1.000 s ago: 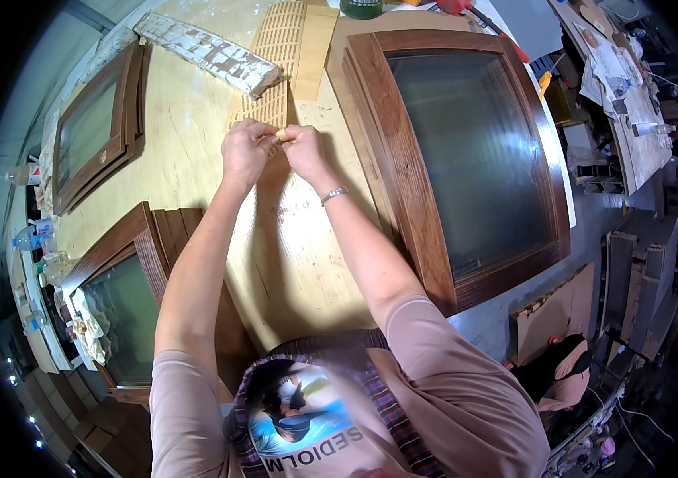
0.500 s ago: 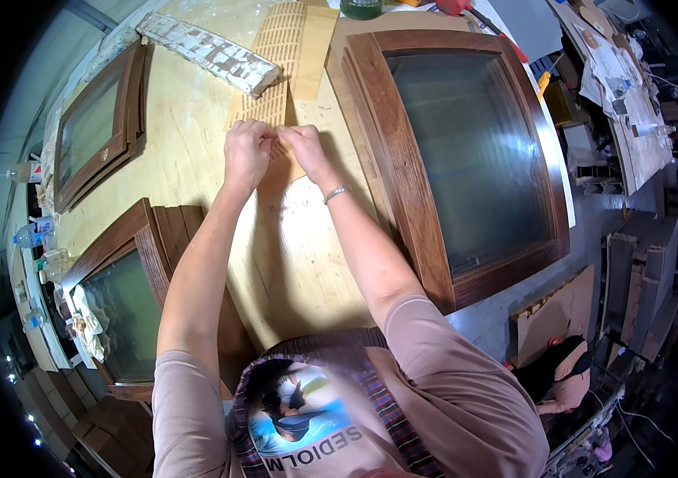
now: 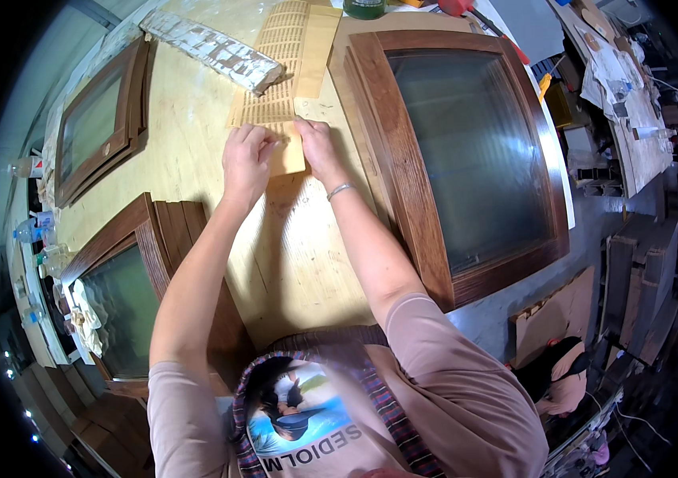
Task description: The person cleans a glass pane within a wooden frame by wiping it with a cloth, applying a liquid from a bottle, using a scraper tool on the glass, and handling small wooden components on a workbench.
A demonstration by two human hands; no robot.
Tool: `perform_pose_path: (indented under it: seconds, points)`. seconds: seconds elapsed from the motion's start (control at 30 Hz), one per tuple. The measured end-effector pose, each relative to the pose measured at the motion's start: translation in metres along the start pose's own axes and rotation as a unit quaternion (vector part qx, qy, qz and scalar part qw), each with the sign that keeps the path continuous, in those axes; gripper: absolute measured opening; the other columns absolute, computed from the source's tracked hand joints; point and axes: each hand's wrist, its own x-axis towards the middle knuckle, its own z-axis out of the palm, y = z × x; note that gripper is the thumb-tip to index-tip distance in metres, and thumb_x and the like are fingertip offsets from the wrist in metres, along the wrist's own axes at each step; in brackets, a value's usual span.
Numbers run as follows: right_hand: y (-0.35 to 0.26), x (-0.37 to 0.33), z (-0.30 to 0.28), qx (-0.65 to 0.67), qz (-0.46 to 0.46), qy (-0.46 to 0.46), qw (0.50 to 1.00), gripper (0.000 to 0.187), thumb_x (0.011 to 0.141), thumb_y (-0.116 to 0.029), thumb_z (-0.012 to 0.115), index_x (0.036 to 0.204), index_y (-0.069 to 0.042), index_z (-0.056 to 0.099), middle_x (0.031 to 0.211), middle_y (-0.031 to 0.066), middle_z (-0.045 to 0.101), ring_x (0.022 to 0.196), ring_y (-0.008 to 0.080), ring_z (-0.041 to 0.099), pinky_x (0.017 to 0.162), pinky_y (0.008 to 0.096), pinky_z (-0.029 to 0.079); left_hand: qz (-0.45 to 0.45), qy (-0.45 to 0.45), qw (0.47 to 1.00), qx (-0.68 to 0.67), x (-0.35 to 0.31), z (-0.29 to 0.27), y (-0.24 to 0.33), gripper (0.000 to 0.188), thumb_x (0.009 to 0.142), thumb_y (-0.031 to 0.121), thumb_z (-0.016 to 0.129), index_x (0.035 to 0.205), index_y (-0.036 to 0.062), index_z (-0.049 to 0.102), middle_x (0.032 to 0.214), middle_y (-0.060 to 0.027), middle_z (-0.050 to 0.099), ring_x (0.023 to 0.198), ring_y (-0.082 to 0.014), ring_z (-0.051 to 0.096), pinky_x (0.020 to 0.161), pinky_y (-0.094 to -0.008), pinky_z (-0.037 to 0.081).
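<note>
A long yellow-tan sheet with rows of small printed labels (image 3: 275, 103) lies along the bench, its near end bent up between my hands. My left hand (image 3: 247, 159) is closed in a pinch at the sheet's left side; whatever small thing its fingertips hold is too small to make out. At the sheet's right edge, my right hand (image 3: 318, 149) grips the paper with its thumb along the side. A paint-spattered wooden strip (image 3: 215, 52) lies across the sheet's far part. To the right rests a brown wooden frame with a glass panel (image 3: 466, 159).
Another glazed brown frame (image 3: 96, 119) lies at the far left, and stacked frames (image 3: 152, 239) stand near my left forearm. A green jar (image 3: 363, 8) and a red-handled tool (image 3: 498, 32) are at the back. Another person (image 3: 558, 378) is at the lower right.
My hands have moved apart slightly, the right one shifting right to the sheet's edge. The sheet's near end has turned up, showing a plain yellow face.
</note>
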Motion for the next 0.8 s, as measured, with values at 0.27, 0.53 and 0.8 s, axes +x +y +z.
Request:
perform_pose_path:
  seconds: [0.27,0.53,0.8]
  points:
    - [0.001,0.005,-0.025,-0.224,0.021,0.007,0.974,0.034,0.098,-0.029,0.052,0.093,-0.001,0.070,0.082,0.0048,0.069,0.066,0.0097,0.061,0.056,0.0229,0.047,-0.015,-0.096,0.993,-0.074,-0.088,-0.176,0.075,0.017,0.077,-0.007,0.067,0.082,0.0022,0.054,0.089,-0.0103,0.060,0.088,-0.0275,0.058,0.078,-0.0352,0.046]
    - [0.018,-0.042,-0.029,-0.307,-0.172,0.156,0.923,0.018,0.090,-0.008,0.062,0.101,0.004,0.069,0.075,0.0031,0.062,0.062,0.0092,0.056,0.057,0.0228,0.044,-0.168,-0.323,0.931,-0.026,-0.213,-0.327,0.060,0.019,0.073,-0.004,0.069,0.082,0.0010,0.053,0.082,-0.0103,0.056,0.084,-0.0313,0.054,0.076,-0.0401,0.044]
    - [0.012,-0.176,-0.035,-0.364,-0.111,0.112,0.918,0.014,0.087,-0.004,0.063,0.096,0.004,0.071,0.094,0.0043,0.061,0.070,0.0078,0.054,0.065,0.0227,0.045,-0.104,-0.381,0.918,-0.028,-0.234,-0.323,0.017,0.016,0.076,-0.001,0.069,0.082,0.0014,0.054,0.084,-0.0128,0.058,0.087,-0.0333,0.056,0.077,-0.0413,0.045]
